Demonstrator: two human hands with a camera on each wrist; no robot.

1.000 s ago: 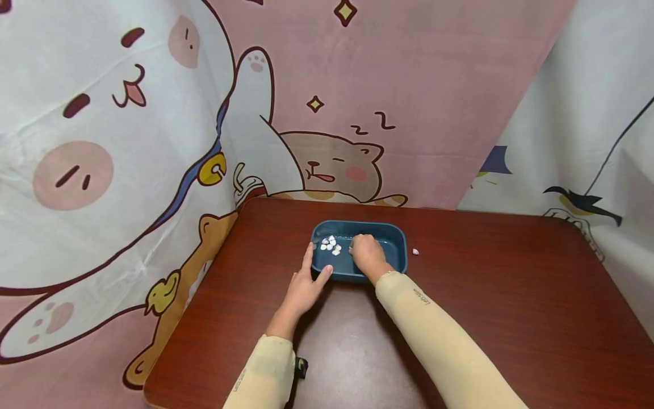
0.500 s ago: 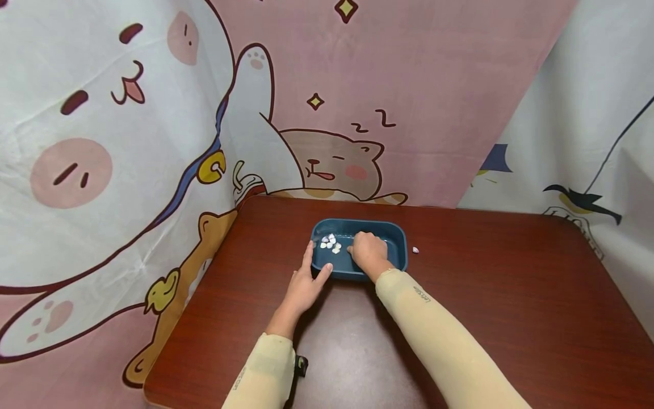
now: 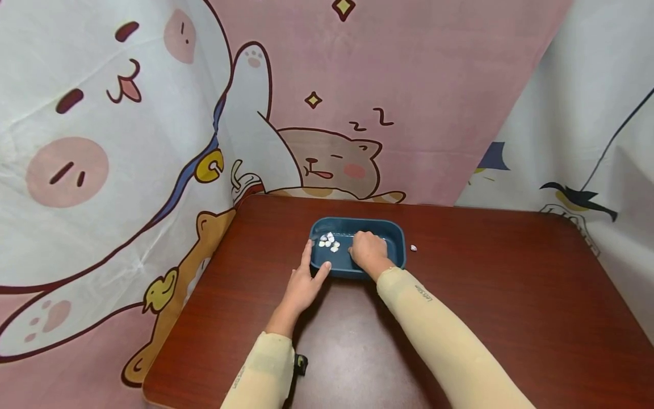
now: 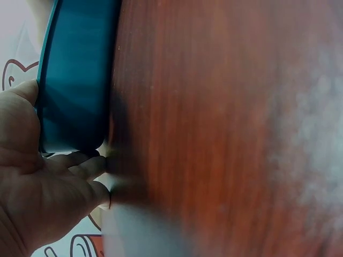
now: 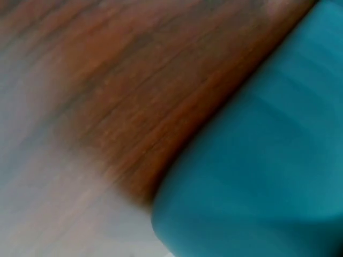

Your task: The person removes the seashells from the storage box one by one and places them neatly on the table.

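A dark blue-green rectangular tub (image 3: 401,241) stands on the table. My left hand (image 3: 300,288) rests at its near left corner, thumb on the front rim and fingers along the left end; the left wrist view shows that hand (image 4: 40,176) against the tub's outer wall (image 4: 80,69). Inside, my right hand (image 3: 369,250) reaches down with bent fingers; its fingertips and anything under them are hidden. Several small whitish pieces (image 3: 328,241), pebble- or shell-like, lie loosely in the tub's left part. In the right wrist view only the tub's outside (image 5: 257,160) shows, blurred.
One similar small pale piece (image 3: 413,248) lies on the table just right of the tub. The reddish-brown wooden table (image 3: 501,284) extends to both sides. A cartoon-printed cloth (image 3: 409,68) hangs behind it and on the left.
My right hand has shifted very slightly inside the tub, its fingers still bent. The left hand keeps its place at the corner, and the small pieces lie as before.
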